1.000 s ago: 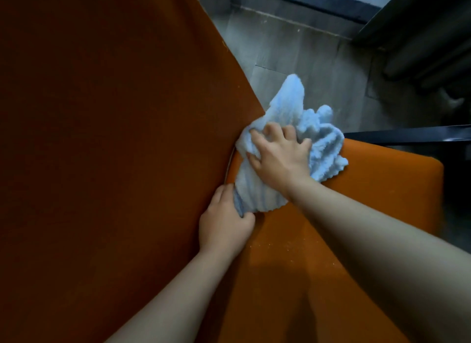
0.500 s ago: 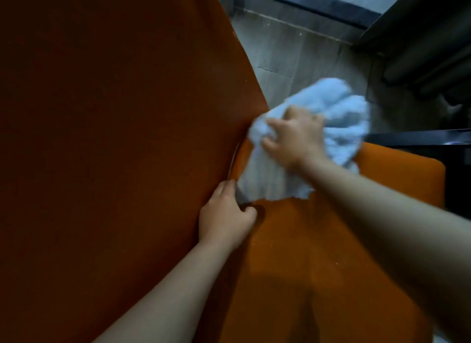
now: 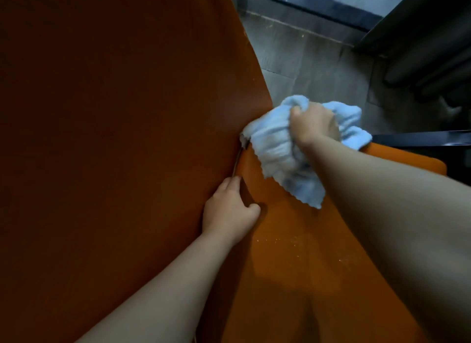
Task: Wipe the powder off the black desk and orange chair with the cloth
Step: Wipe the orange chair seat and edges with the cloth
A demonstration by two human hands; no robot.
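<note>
Two hands on the orange upholstered chair (image 3: 114,138): the right hand (image 3: 312,125) clenches a bunched pale-blue ribbed cloth (image 3: 275,143). At its seven o'clock, the left hand (image 3: 229,211) has fingers (image 3: 233,184) wedged in the crease, grip unclear.

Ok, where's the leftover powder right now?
In the head view, pale specks lie on the orange seat, just below-right of the left hand and nearer than the blue cloth.
</note>
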